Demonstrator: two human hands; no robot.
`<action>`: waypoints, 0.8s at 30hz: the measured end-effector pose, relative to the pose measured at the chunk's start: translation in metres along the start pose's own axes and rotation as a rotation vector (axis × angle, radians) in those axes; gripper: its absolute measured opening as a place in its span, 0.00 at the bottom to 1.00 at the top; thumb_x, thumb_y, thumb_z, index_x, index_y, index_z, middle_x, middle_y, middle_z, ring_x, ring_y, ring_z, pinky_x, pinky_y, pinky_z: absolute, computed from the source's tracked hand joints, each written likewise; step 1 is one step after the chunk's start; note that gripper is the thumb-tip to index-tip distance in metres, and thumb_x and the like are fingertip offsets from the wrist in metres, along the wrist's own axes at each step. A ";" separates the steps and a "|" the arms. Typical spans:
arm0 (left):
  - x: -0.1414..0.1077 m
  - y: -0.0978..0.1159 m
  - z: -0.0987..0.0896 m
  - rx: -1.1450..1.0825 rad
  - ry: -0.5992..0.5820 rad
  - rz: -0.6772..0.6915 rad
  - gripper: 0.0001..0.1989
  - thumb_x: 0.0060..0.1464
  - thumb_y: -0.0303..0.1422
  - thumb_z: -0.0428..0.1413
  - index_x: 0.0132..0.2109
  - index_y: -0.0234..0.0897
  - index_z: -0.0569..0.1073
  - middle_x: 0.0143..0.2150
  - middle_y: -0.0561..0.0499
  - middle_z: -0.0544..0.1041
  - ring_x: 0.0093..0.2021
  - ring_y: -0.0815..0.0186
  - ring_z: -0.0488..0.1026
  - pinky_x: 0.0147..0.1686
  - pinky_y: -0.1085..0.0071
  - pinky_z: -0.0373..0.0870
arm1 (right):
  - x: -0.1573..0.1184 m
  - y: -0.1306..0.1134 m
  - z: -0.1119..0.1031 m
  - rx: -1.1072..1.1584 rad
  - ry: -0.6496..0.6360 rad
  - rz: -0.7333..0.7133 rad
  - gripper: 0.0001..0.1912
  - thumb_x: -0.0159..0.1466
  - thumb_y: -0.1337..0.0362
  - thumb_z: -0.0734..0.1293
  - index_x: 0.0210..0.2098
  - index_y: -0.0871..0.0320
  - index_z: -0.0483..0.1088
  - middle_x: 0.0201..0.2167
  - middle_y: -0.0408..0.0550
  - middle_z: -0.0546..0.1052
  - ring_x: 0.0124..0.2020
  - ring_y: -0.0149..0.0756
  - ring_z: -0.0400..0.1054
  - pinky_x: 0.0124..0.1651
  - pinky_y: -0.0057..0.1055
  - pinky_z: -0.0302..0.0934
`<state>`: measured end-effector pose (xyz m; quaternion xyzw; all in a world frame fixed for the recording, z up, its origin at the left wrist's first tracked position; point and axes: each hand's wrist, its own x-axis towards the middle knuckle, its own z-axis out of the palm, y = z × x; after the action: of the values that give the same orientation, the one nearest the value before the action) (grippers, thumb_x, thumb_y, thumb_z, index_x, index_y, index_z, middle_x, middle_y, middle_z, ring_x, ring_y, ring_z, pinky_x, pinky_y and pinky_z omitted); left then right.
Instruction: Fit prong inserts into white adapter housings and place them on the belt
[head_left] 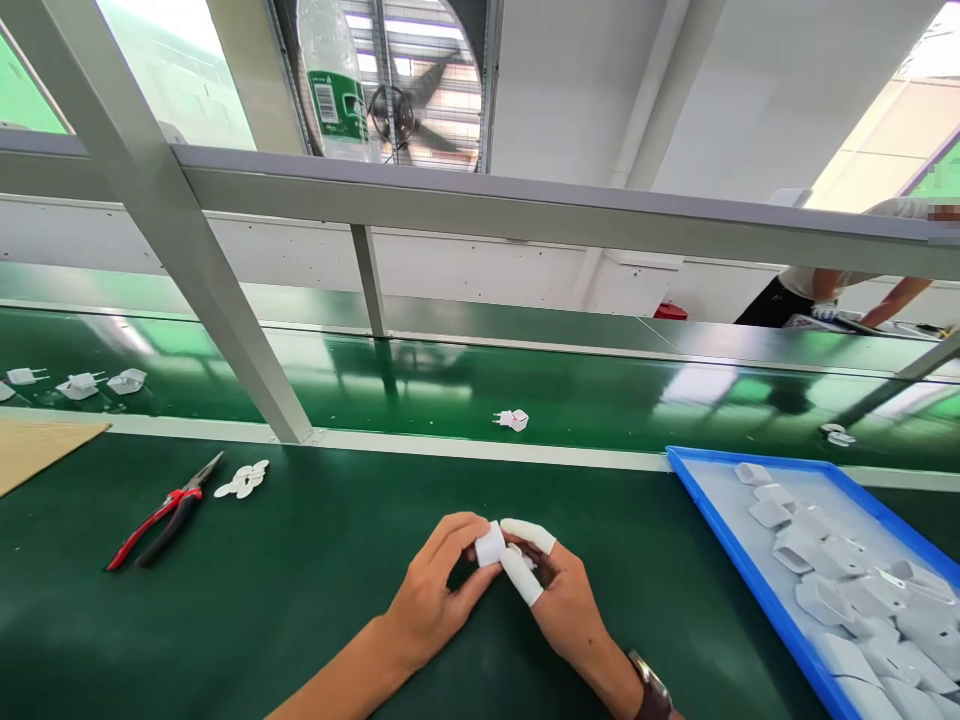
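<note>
Over the green worktable, my left hand (435,580) pinches a small white plastic housing (490,545) between thumb and fingers. Close against it is my right hand (559,590), with white covers on its thumb and index finger. Its fingers are closed around a small white plastic part (525,560), mostly hidden behind the covered fingers. The two pieces are side by side; whether they are joined I cannot tell.
To the left lie red-and-black pliers (169,510) and several flat white pieces (242,479). A blue-rimmed tray (739,565) of white housings stands at right. White two-pin plug parts (512,419) sit on the green belt (600,400). A metal frame (225,300) crosses above; a person (832,285) works behind.
</note>
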<state>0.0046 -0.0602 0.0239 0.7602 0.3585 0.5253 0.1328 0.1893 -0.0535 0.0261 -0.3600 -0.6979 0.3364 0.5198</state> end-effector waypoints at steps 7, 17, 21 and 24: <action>-0.002 -0.002 0.000 0.062 -0.010 0.060 0.21 0.63 0.30 0.61 0.62 0.40 0.70 0.46 0.46 0.76 0.42 0.64 0.78 0.42 0.70 0.81 | 0.000 0.001 0.005 0.251 -0.081 0.240 0.17 0.69 0.51 0.69 0.50 0.52 0.80 0.41 0.50 0.84 0.38 0.43 0.81 0.42 0.39 0.78; -0.002 -0.013 -0.002 0.116 -0.083 0.015 0.16 0.62 0.28 0.60 0.56 0.38 0.72 0.47 0.44 0.78 0.45 0.60 0.77 0.45 0.64 0.81 | 0.002 0.010 0.006 -0.038 -0.054 0.030 0.13 0.70 0.56 0.67 0.48 0.54 0.79 0.40 0.51 0.83 0.37 0.41 0.79 0.40 0.34 0.78; -0.002 -0.015 -0.005 0.234 -0.205 -0.019 0.26 0.55 0.20 0.59 0.60 0.39 0.70 0.47 0.45 0.80 0.45 0.55 0.74 0.45 0.55 0.80 | 0.002 0.012 0.005 -0.317 -0.047 -0.224 0.13 0.70 0.66 0.63 0.52 0.54 0.75 0.42 0.50 0.81 0.39 0.39 0.78 0.40 0.31 0.77; 0.012 -0.027 -0.013 0.229 -0.255 -0.168 0.28 0.50 0.19 0.60 0.57 0.42 0.74 0.49 0.47 0.80 0.48 0.56 0.74 0.50 0.55 0.78 | 0.004 0.014 0.001 -0.457 0.017 -0.384 0.17 0.70 0.68 0.63 0.58 0.56 0.70 0.45 0.54 0.80 0.44 0.42 0.77 0.45 0.36 0.78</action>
<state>-0.0158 -0.0350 0.0223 0.7983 0.4582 0.3675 0.1331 0.1902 -0.0425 0.0159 -0.3319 -0.8065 0.0634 0.4852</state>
